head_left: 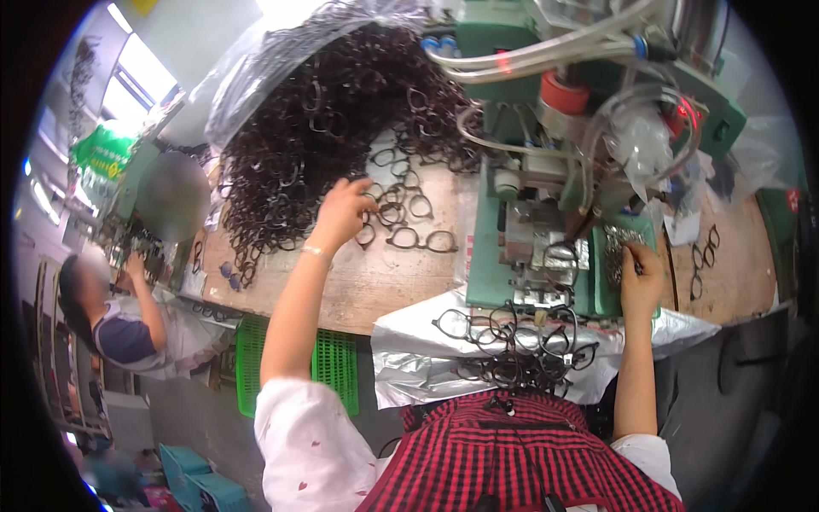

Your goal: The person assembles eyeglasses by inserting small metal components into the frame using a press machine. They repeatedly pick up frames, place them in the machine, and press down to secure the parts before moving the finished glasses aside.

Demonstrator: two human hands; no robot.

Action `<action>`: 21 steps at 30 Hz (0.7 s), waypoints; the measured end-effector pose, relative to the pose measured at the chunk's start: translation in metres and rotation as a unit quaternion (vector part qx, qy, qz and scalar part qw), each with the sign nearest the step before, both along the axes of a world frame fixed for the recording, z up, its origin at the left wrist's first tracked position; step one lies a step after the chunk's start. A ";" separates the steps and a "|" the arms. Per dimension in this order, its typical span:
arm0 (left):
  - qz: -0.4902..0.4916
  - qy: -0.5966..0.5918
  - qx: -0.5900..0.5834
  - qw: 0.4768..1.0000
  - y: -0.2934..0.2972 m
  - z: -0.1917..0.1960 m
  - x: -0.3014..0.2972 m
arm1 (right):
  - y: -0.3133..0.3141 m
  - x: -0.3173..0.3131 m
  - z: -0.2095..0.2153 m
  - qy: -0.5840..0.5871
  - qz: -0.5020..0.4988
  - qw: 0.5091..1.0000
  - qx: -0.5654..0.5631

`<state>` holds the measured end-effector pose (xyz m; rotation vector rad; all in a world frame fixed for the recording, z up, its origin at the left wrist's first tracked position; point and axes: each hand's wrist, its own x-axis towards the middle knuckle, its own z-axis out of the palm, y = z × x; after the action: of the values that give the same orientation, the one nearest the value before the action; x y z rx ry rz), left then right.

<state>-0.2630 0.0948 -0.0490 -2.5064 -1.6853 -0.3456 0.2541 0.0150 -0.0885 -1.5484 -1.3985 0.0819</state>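
Note:
My left hand point(343, 215) reaches over the wooden table, fingers apart, at the edge of several loose dark eyeglass frames point(394, 213). No frame shows clearly in its grasp. My right hand point(642, 275) dips into a green tray point(607, 294) of small metallic parts point(624, 239), with fingertips pinched together; whatever they hold is too small to name. Between my hands stands a green bench machine point(490, 273) with a single eyeglass frame point(560, 256) at its metal fixture. More dark frames point(512, 333) lie heaped on silvery sheeting point(409, 358) in front of my lap.
A large pile of dark eyeglass frames point(299, 136), partly under clear plastic point(235, 94), covers the table's back left. Air hoses point(546, 60) loop over the machine. A few frames point(704, 260) lie at right. Below the table stands a green basket point(334, 367). Another person point(128, 324) works at left.

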 end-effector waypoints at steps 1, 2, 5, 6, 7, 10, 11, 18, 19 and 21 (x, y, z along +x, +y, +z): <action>0.027 -0.022 -0.028 0.999 0.004 -0.036 -0.029 | 0.003 -0.007 -0.001 0.056 0.015 0.998 -0.030; 0.050 -0.047 -0.054 0.996 0.008 -0.069 -0.051 | 0.006 -0.011 -0.005 0.109 0.027 0.992 -0.061; 0.045 -0.174 0.064 0.982 0.014 -0.093 -0.015 | 0.005 0.001 -0.020 0.091 0.020 0.995 -0.033; 0.044 -0.174 0.087 0.980 0.012 -0.074 0.007 | 0.005 0.018 -0.035 0.081 0.022 0.996 -0.009; 0.032 -0.164 0.200 0.965 0.021 -0.060 0.029 | -0.001 0.031 -0.042 0.173 0.028 0.984 -0.024; 0.199 -0.331 0.080 0.919 0.024 -0.023 0.045 | -0.004 0.042 -0.030 0.149 0.019 0.989 -0.003; 0.262 -0.314 0.075 0.909 0.020 -0.031 0.033 | 0.003 0.041 -0.031 0.167 0.043 0.985 -0.003; 0.347 -0.344 0.109 0.865 -0.018 -0.112 0.018 | -0.044 0.060 -0.044 0.179 -0.004 0.982 -0.067; 0.268 -0.556 0.048 0.786 -0.026 -0.108 0.025 | -0.051 0.065 -0.041 0.142 0.004 0.986 -0.091; 0.098 -0.801 -0.019 0.591 -0.039 -0.057 0.067 | -0.059 0.063 -0.025 0.142 0.016 0.987 -0.074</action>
<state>-0.1955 0.0553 -0.1064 -1.5089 -1.9840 -3.1323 0.3167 -0.0435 -0.1140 -1.5666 -1.2114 0.4188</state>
